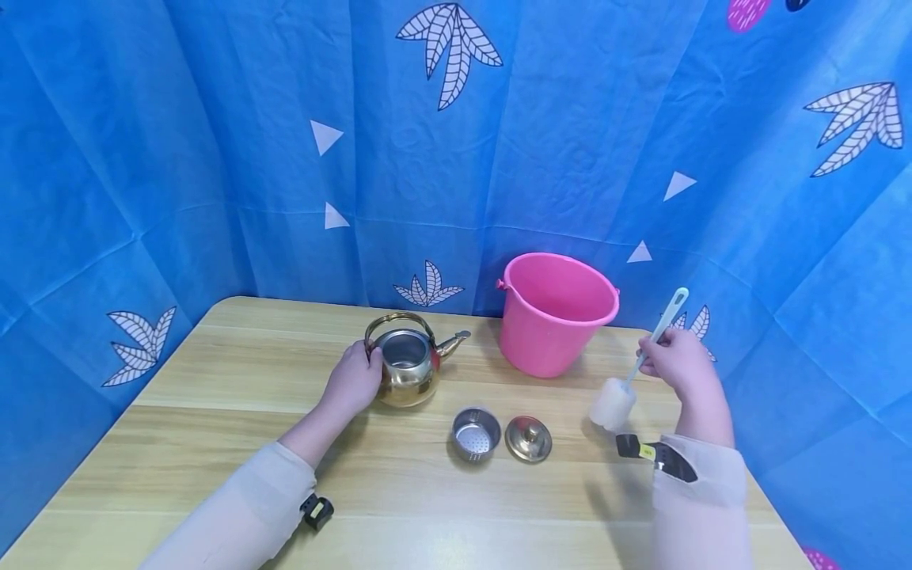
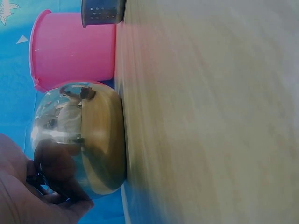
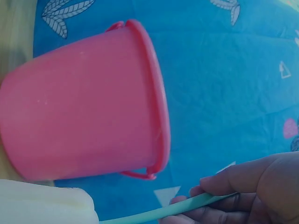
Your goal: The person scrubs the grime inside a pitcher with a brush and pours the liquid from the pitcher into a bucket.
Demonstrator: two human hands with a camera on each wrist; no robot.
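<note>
A shiny gold-coloured kettle [image 1: 408, 388] stands lidless on the table, its spout pointing right. My left hand [image 1: 358, 377] grips it by the left foot of its arched handle; in the left wrist view, the fingers [image 2: 70, 211] curl beside the kettle's rounded body [image 2: 100, 140]. Over on the right, my right hand [image 1: 675, 358] holds a sponge brush by its pale green handle [image 1: 666, 317]. The brush's white sponge head [image 1: 613, 404] points down to the left, low over the table; whether it touches is unclear. The right wrist view shows the fingers around the handle [image 3: 187, 205].
Behind, between the hands, stands a pink bucket [image 1: 545, 348]. In front of it lie a small perforated metal strainer [image 1: 476, 435] and a round knobbed lid [image 1: 529, 439] on the wooden table [image 1: 420, 507]. A blue patterned curtain [image 1: 285, 158] hangs along the back and sides.
</note>
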